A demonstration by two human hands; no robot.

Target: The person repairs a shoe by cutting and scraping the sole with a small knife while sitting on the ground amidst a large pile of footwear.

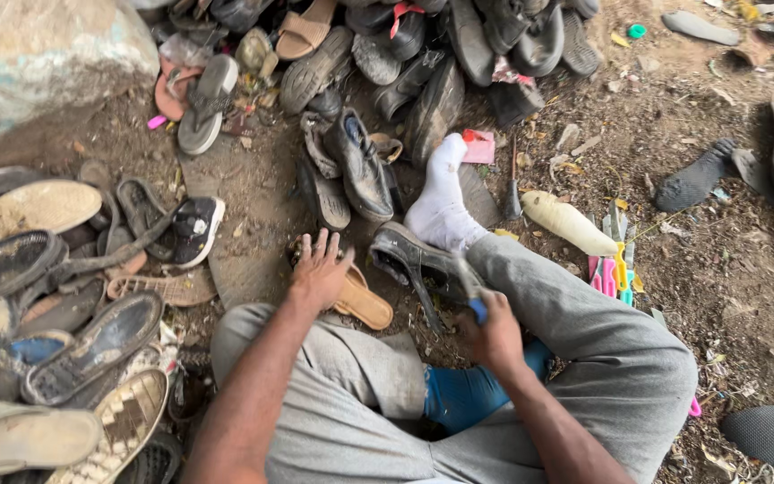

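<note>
Right hand grips blue-handled tool | shoe at its 11 o'clock, lengthwise 10-to-4 | left hand open on sandal

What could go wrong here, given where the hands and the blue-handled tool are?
1. The right hand holds a blue-handled tool against the dark shoe, close to the white-socked foot; a slip could hit the foot or leg.
2. The left hand rests on the tan sandal rather than the shoe, so the shoe may shift.
3. Loose tools lie by the right knee.
</note>
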